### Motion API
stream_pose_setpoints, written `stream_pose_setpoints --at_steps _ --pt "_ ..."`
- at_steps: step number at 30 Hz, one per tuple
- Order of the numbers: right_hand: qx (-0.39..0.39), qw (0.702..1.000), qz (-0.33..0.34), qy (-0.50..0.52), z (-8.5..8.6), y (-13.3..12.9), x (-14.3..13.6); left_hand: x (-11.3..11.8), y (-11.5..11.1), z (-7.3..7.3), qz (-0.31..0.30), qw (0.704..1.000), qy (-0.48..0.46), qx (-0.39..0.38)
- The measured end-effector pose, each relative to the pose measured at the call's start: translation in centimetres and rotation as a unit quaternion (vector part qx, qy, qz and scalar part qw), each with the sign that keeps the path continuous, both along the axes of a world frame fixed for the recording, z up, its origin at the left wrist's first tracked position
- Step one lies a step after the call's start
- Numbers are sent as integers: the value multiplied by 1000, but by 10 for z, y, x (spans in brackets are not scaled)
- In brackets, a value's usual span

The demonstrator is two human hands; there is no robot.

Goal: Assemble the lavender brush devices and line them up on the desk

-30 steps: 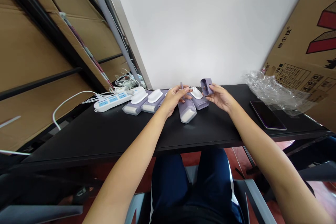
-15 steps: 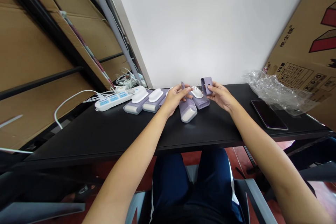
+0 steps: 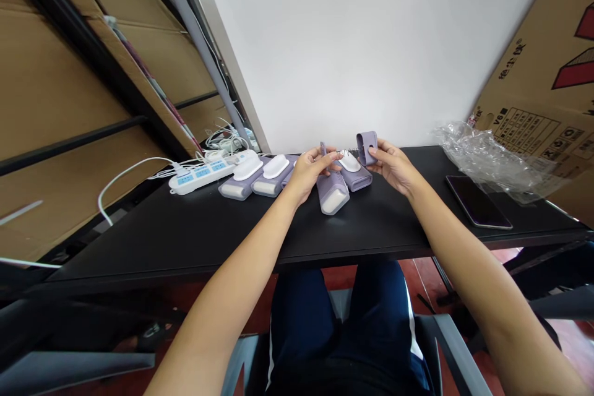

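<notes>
My left hand (image 3: 312, 171) is closed, thumb and fingertips pinching one end of a thin coiled wire (image 3: 347, 153). A small upright purple piece (image 3: 323, 148) shows at its fingers. My right hand (image 3: 393, 167) grips a hollow purple casing (image 3: 367, 147) with a dark round hole. The coil stretches from the left fingertips toward this casing; where it ends is unclear. Below my left hand lies a purple device with a pale end (image 3: 334, 198). Just behind it, another purple device (image 3: 359, 180) bears a white oval part (image 3: 349, 163).
More purple devices (image 3: 237, 189) with white oval parts (image 3: 276, 166) lie left of my hands. A white power strip (image 3: 202, 177) with cables stands at far left. On the right are a phone (image 3: 477, 201), crumpled clear plastic (image 3: 496, 158) and a large cardboard box (image 3: 533, 99).
The coiled wire between my hands now shows more plainly. My right hand has turned the purple casing slightly and shifted it a little. My left hand stays nearly still.
</notes>
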State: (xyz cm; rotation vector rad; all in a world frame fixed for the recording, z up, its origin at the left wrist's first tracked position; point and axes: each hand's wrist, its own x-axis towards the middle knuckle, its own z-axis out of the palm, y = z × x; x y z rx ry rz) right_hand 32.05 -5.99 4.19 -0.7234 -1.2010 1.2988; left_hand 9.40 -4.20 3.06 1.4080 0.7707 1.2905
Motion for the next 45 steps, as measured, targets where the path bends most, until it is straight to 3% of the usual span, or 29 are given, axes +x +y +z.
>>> stream_pose_setpoints --at_steps 13,21,25,30,35,38,42,45 --pt "13 1000 9 -12 -8 1 -8 7 -4 -1 31 999 2 26" --pt "-10 999 7 -34 -8 3 -6 2 5 -3 56 998 -30 26" --pt "-28 999 -28 -10 -9 7 -5 3 6 -5 68 998 -2 15" --pt "-38 999 -24 -20 -11 7 -7 2 5 -5 70 997 28 12" --pt "-32 997 -62 44 -6 9 0 0 8 -6 101 990 92 35" --pt "-31 991 -102 85 -2 13 9 -1 10 -9 130 974 157 98" --pt "-42 983 -136 116 0 17 17 -1 7 -15 72 922 319 207" --pt "-47 982 -139 123 0 17 17 -1 2 -16 27 894 401 199"
